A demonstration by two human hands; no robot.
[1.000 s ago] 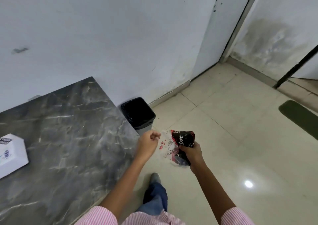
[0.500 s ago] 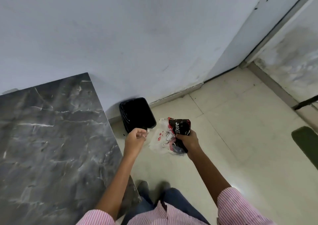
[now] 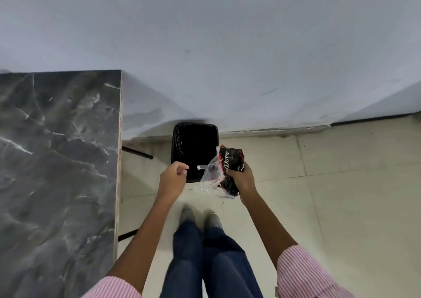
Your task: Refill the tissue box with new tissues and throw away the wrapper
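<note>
Fingers, right: the fingers (image 3: 234, 172) are wrapped tightly around the wrapper (image 3: 229, 172), which is crumpled inside the grip.
Fingers, left: curled inward into a loose fist, with the thumb laid against the index finger; whether anything is pinched there cannot be told.
Right hand (image 3: 242, 179): held just to the right of the bin's near corner, above the floor.
Left hand (image 3: 172, 179): held at the near left edge of the bin, apart from the wrapper.
Wrapper: a black part printed with white "Dove" lettering and a clear plastic part with red marks; the clear part is seen hanging out to the left, overlapping the bin's near right corner in this view.
Bin (image 3: 182, 147): small, rectangular, lined with a black bag, open at the top, set on the floor against the wall (image 3: 205, 47).
Counter (image 3: 57, 161): dark grey marble surface, seen to the left of the bin.
Floor (image 3: 341, 206): pale tiles.
Person: blue trousers and grey shoes seen below the hands; pink striped sleeves at both forearms.
</note>
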